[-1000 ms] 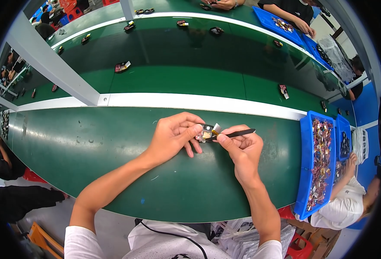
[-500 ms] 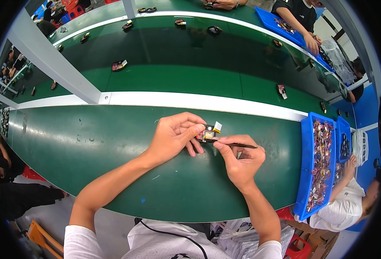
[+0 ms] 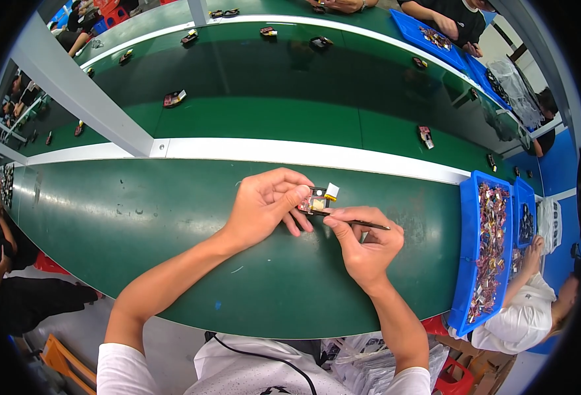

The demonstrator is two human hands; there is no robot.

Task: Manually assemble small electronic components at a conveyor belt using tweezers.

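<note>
My left hand (image 3: 268, 205) is closed on a small electronic unit (image 3: 316, 201), a black casing with a reddish circuit board inside. A silver battery pouch with a yellow edge (image 3: 332, 191) sticks out from its upper right corner. Pinched between thumb and fingers of my right hand (image 3: 368, 242) is a thin dark tool, apparently tweezers (image 3: 370, 225). Its tip reaches the lower edge of the unit; my fingers partly hide the contact point. Both hands are held over the green tabletop (image 3: 139, 224).
Behind a white rail (image 3: 251, 150), similar units (image 3: 175, 99) lie spaced along a green conveyor belt (image 3: 237, 118). On the right stands a blue bin (image 3: 465, 263) of small parts, beside a smaller blue bin (image 3: 525, 197). A co-worker (image 3: 527, 303) sits beyond it; others work across the belt.
The units on the belt have shifted slightly left. My hands stay almost in place, with the tool tip a little lower and further left on the unit. A person across the belt has drawn an arm back.
</note>
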